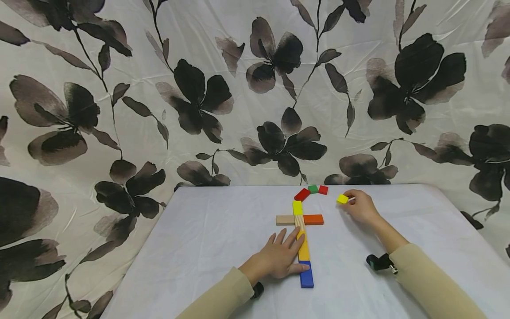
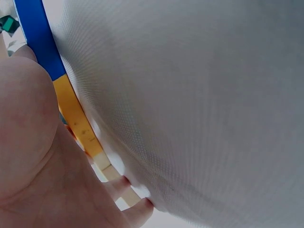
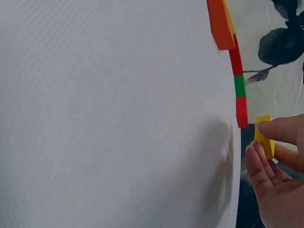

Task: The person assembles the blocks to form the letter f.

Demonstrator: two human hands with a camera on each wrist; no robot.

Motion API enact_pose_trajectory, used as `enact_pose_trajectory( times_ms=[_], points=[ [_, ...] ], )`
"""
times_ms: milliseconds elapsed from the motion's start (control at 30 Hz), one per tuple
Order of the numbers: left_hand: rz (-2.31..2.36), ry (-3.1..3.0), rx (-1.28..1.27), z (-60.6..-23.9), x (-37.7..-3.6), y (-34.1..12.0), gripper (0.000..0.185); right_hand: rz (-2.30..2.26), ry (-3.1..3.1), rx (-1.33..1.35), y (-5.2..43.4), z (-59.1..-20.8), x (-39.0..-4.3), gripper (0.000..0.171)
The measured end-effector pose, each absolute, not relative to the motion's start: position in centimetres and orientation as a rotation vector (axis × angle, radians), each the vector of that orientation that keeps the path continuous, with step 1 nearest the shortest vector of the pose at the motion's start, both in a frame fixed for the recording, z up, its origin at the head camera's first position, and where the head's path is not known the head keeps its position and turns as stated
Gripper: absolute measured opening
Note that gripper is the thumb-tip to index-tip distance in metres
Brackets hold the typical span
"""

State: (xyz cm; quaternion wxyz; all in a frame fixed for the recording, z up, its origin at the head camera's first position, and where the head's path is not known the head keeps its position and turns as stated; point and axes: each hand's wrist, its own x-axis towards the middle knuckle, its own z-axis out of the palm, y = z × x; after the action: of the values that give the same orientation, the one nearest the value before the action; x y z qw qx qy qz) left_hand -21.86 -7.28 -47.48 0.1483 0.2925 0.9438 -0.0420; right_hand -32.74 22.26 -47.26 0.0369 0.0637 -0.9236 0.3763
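My right hand [image 1: 361, 207] pinches a yellow block [image 1: 342, 199] between thumb and fingers, right of the far end of a block row. In the right wrist view the yellow block [image 3: 264, 137] shows at the fingertips. My left hand [image 1: 279, 257] lies with fingers spread, fingertips on the orange-yellow block [image 1: 304, 249] and thumb on the blue block [image 1: 307, 279]. Beyond it come a striped wooden block [image 1: 299, 221], a yellow block [image 1: 297, 208], a red block [image 1: 302, 194], a green block [image 1: 313, 189] and a small red block [image 1: 323, 190], curving right.
A plain wooden block [image 1: 284, 220] and an orange block [image 1: 314, 219] stick out either side of the row like arms. The white-covered table [image 1: 207, 230] ends at a floral cloth [image 1: 279, 88] behind. Dark wrist cameras [image 1: 378, 262] hang at both sleeves.
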Motion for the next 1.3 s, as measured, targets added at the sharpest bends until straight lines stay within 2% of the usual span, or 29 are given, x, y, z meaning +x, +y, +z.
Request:
enact_pose_trajectory(
  times_ms=[1300],
  points=[
    [-0.106,2.711,0.842,-47.7,-22.0,-7.3,0.092,1.192,-2.866,0.047,20.1,-48.7,-37.4,0.043]
  ],
)
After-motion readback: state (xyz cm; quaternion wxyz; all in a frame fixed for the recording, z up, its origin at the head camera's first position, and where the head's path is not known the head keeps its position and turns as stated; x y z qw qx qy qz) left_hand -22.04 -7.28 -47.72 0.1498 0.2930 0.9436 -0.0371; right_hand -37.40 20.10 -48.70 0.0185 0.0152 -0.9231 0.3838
